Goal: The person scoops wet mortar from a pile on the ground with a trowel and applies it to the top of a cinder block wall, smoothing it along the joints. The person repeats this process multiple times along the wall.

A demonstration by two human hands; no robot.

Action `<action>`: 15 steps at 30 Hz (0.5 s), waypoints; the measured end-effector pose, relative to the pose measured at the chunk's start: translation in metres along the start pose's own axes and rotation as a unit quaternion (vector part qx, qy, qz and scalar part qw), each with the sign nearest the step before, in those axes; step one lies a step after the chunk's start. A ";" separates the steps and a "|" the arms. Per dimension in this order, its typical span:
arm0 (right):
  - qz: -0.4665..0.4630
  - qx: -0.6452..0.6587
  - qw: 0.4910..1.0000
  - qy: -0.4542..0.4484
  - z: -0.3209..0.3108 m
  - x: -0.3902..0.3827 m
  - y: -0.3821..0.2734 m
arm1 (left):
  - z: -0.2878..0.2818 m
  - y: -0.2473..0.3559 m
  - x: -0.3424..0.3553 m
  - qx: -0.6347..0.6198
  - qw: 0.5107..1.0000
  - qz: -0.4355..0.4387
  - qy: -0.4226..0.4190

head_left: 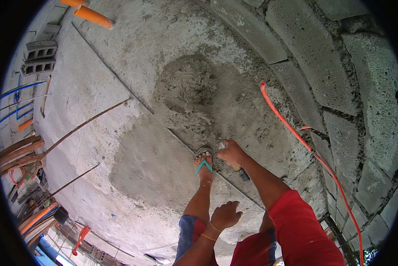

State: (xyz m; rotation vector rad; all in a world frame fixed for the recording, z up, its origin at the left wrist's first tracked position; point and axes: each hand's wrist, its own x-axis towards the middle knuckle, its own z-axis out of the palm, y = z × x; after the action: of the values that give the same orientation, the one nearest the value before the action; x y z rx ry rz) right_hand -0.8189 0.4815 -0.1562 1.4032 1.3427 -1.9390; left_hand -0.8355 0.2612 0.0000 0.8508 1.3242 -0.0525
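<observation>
My right hand (231, 153) reaches down over the wet mortar patch, its fingers closed round a tool with a pale rounded end (222, 144). Its kind is unclear, as the hand hides most of it. A dark object (242, 174) shows just below that wrist. My left hand (226, 216) hangs near my left knee, fingers loosely bent and thumb apart, with nothing seen in it. A heap of grey wet mortar (188, 86) lies ahead on the concrete floor (132, 53). My left foot (203, 164), in a green-strapped flip-flop, stands at the lower edge of the mortar.
A concrete block wall (296, 84) curves along the right, with an orange flexible pipe (314, 153) beside it. A thin metal bar (119, 80) crosses the floor and passes my foot. Rusty rods (83, 122), hollow blocks (39, 57), orange pipes (92, 17) and stacked wood (21, 153) lie left.
</observation>
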 end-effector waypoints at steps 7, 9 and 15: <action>-0.088 -0.024 0.992 -0.085 -0.050 -0.213 -0.054 | 0.036 0.005 -0.044 -0.120 0.983 0.030 0.136; -0.105 -0.038 0.992 -0.058 -0.075 -0.309 -0.046 | 0.026 0.033 -0.067 -0.170 0.966 0.041 0.192; -0.005 0.001 0.999 0.037 -0.127 -0.606 0.036 | -0.027 0.089 -0.153 -0.090 0.930 0.129 0.333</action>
State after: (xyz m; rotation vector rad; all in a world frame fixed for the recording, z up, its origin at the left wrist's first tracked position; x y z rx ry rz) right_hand -0.4733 0.4488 0.3574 1.4848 1.3833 -1.9113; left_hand -0.8578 0.2750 0.1769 0.9125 1.7975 0.6060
